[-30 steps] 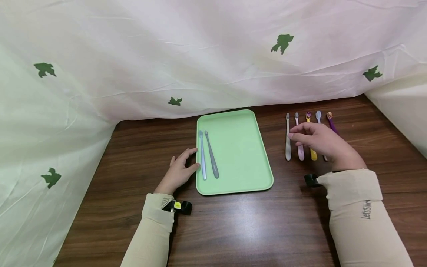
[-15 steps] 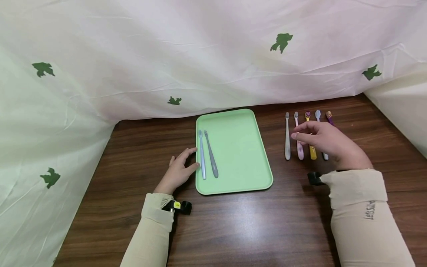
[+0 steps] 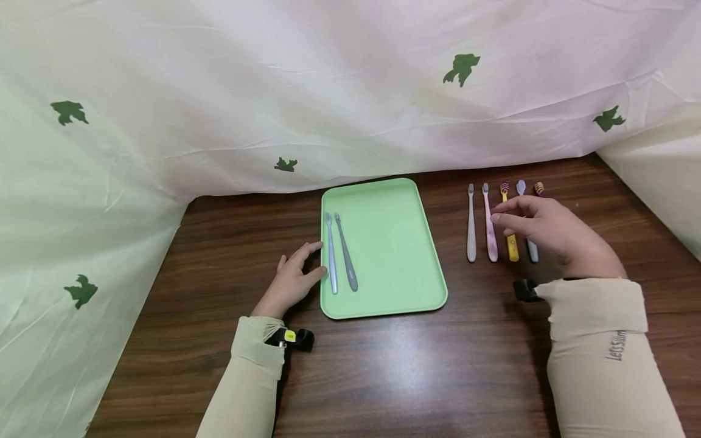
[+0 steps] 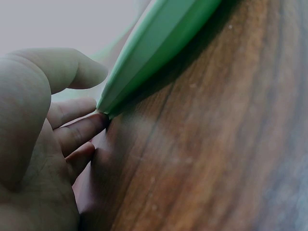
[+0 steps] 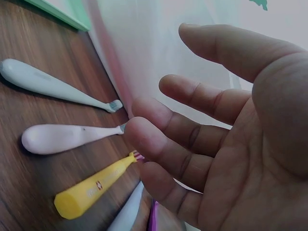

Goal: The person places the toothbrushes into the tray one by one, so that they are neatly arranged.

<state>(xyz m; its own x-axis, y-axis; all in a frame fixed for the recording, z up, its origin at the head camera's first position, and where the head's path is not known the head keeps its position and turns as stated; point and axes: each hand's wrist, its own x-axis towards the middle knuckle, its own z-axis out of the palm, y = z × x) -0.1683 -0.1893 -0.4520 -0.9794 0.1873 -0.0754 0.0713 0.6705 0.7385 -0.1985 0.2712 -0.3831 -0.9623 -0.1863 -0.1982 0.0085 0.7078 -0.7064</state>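
My left hand [image 3: 291, 281] touches the left rim of a light green tray [image 3: 391, 243], thumb over the edge and fingers at its side. Two toothbrushes lie in the tray: a light blue one [image 3: 331, 255] and a dark grey one [image 3: 347, 255]. My right hand [image 3: 553, 228] hovers over a row of toothbrushes, fingers loosely bent with nothing in them. From left to right the row has a light grey toothbrush [image 3: 471, 228], a pink one [image 3: 490, 234], a yellow one [image 3: 512, 246], a pale blue one [image 3: 532, 250] and a purple one [image 5: 153, 216], mostly hidden by the hand in the head view.
Everything rests on a dark brown wooden table [image 3: 383, 377]. A white curtain [image 3: 328, 91] with green bird shapes hangs behind the table and along both sides. A black wrist camera [image 3: 527, 291] sits by the right sleeve, another [image 3: 304, 340] by the left.
My right hand has moved a little to the right over the row, uncovering more of the pink and yellow toothbrushes. The left hand has stayed on the tray's edge.
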